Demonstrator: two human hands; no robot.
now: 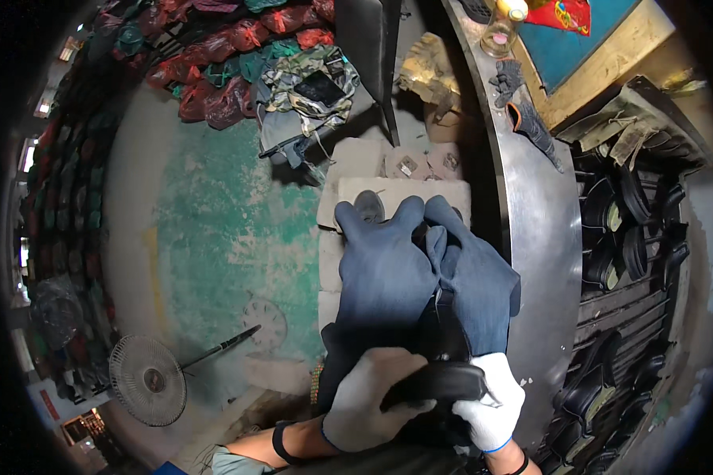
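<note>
Close to my body, both my hands wear white gloves and hold a black shoe [444, 383]. My left hand [375, 398] wraps round its left end, with the thumb along the lower side. My right hand [491, 401] grips the other end with bent fingers. The shoe's underside and part of its shape are lost in the dark below. Blue-grey trouser legs [392, 273] stretch ahead of the hands, and a dark grey shoe [368, 206] shows beyond the knee.
Along my right runs a metal bench [540, 261] with dark work gloves [533, 131] and a glass jar [501, 33]. Further right, a rack holds several black shoes [602, 207]. A fan [148, 380] stands left. Red bags [230, 47] and camouflage cloth [333, 67] lie at the back.
</note>
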